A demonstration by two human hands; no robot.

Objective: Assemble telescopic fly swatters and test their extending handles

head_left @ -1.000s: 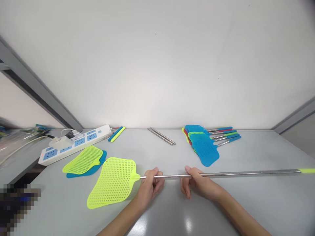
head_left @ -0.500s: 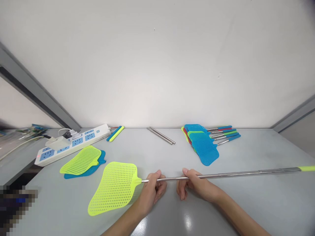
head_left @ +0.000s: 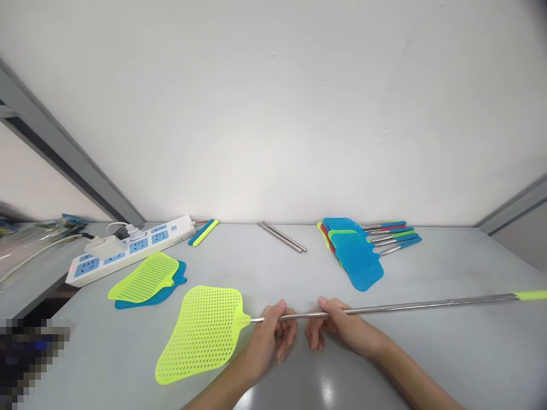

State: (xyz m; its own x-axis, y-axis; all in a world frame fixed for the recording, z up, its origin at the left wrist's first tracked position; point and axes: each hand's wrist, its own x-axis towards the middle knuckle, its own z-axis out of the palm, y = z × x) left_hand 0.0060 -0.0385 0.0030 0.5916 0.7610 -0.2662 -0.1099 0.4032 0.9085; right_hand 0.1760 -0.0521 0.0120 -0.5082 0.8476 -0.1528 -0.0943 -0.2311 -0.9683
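A yellow-green fly swatter point(head_left: 203, 333) with a long, extended metal telescopic rod lies across my view, its perforated head to the left. My left hand point(head_left: 271, 339) grips the rod close to the head, thumb on top. Farther right along the same rod, my right hand point(head_left: 331, 324) pinches it between thumb and curled fingers. A gap separates the two hands. The rod runs on to a yellow-green handle point(head_left: 532, 295), cut off by the right edge of the view.
Loose swatter heads, one yellow-green point(head_left: 147, 277) and one blue point(head_left: 164, 293), overlap at left near a white power strip point(head_left: 132, 250). Two handle sleeves point(head_left: 204, 233) and two metal rods point(head_left: 282, 237) lie by the wall. Several collapsed swatters point(head_left: 359, 262) are piled at back right.
The whole view has shifted slightly. My left hand has moved a little toward the right hand, its fingers looser beneath the rod. Both hands stay on the swatter.
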